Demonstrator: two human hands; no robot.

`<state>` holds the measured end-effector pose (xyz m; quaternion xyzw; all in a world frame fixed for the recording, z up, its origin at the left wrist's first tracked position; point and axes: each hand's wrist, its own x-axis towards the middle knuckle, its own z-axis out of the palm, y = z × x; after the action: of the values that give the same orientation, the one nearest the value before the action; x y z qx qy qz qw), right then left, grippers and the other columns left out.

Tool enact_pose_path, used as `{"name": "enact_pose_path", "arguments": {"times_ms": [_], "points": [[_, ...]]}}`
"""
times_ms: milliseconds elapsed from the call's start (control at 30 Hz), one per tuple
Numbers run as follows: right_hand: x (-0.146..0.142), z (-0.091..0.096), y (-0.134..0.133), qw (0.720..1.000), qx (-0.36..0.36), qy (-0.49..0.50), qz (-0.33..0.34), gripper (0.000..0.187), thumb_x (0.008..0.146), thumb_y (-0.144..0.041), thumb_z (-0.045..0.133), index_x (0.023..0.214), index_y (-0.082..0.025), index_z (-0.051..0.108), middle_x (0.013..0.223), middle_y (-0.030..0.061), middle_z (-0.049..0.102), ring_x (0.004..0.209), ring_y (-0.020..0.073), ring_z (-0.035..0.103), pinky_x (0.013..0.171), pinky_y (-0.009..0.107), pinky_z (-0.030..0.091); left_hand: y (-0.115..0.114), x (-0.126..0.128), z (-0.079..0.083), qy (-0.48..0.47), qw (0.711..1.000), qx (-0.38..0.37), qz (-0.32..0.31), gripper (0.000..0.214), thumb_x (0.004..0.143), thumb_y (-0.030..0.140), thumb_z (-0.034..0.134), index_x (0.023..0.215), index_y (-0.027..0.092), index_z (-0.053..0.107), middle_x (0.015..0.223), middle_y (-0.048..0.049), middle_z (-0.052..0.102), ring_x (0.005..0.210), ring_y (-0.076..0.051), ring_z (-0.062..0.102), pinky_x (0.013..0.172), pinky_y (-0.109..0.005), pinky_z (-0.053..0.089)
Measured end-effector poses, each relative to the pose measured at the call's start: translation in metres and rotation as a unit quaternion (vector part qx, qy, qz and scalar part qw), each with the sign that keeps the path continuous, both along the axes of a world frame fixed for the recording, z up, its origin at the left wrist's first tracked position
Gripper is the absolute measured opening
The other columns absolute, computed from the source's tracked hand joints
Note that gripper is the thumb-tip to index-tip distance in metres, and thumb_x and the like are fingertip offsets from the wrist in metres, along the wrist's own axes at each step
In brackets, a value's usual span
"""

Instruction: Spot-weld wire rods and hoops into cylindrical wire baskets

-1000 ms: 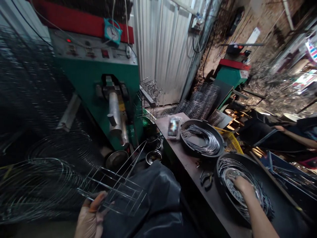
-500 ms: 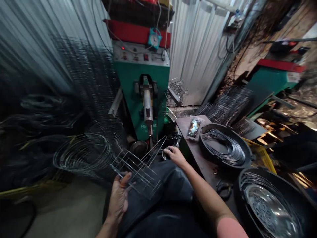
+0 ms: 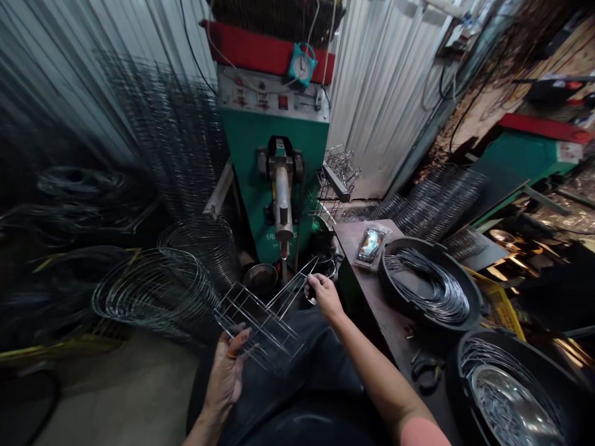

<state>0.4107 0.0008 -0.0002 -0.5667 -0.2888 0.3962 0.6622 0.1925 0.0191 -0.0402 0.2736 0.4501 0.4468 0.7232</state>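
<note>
My left hand (image 3: 227, 368) is closed on the near left edge of a welded wire rack (image 3: 264, 316), thumb on top. The rack is tilted over my lap, and its narrow wire arm stretches toward the welding machine (image 3: 282, 217). Beside that arm, my right hand (image 3: 326, 295) pinches a small metal ring (image 3: 310, 295), partly hidden by the fingers. Whether the ring touches the rack I cannot tell. The machine's upright electrode stands just beyond the rack's far end, with a metal bowl (image 3: 260, 279) to its left.
Wire hoops (image 3: 153, 288) are piled at left, near a tall stack of wire pieces (image 3: 171, 136). On the bench (image 3: 367, 279) at right lie a phone (image 3: 370, 243), pliers (image 3: 427, 371), a black tray (image 3: 385, 282) of wire rings and another (image 3: 458, 396) holding a steel bowl.
My view has shifted slightly, so the machine and bench sit further right. The right hand with the ring is a little closer to the rack's arm. The left hand keeps its hold.
</note>
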Motion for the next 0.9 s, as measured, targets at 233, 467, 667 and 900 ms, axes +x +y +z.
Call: {"name": "enact_pose_path", "arguments": {"times_ms": [233,467,667,900], "points": [[-0.003,-0.007,0.017,0.999,0.024,0.034,-0.011,0.031,0.069,-0.045,0.061,0.062,-0.017,0.050,0.055,-0.0039,0.049,0.047,0.0067,0.044,0.047,0.020,0.035,0.009,0.001,-0.005,-0.016,1.000,-0.023,-0.002,0.032,0.054,0.036,0.076,0.079,0.023,0.060,0.095,0.0010,0.054,0.095,-0.018,0.049,0.074,-0.033,0.049],[-0.007,-0.012,0.033,0.999,0.028,0.046,-0.006,0.028,0.070,-0.042,0.060,0.064,-0.016,0.051,0.056,-0.0034,0.050,0.049,0.0067,0.045,0.049,0.020,0.036,0.015,0.000,-0.010,-0.021,0.998,-0.049,0.018,0.034,0.050,0.036,0.077,0.076,0.022,0.060,0.090,0.0025,0.055,0.090,-0.018,0.052,0.072,-0.034,0.049],[-0.006,-0.015,0.044,0.998,0.026,0.047,0.014,0.027,0.072,-0.041,0.059,0.067,-0.016,0.054,0.057,-0.0028,0.051,0.049,0.0067,0.045,0.048,0.020,0.036,0.021,-0.001,-0.007,-0.016,0.998,-0.050,0.018,0.035,0.049,0.037,0.077,0.076,0.023,0.060,0.092,0.0015,0.053,0.091,-0.019,0.050,0.071,-0.036,0.049],[-0.002,-0.018,0.054,0.998,0.023,0.059,0.027,0.027,0.070,-0.041,0.061,0.066,-0.016,0.053,0.056,-0.0037,0.049,0.048,0.0061,0.044,0.047,0.020,0.036,0.029,-0.002,-0.014,-0.018,0.999,-0.032,0.024,0.035,0.049,0.037,0.077,0.078,0.023,0.062,0.098,0.0002,0.051,0.094,-0.020,0.048,0.067,-0.033,0.049]]}}
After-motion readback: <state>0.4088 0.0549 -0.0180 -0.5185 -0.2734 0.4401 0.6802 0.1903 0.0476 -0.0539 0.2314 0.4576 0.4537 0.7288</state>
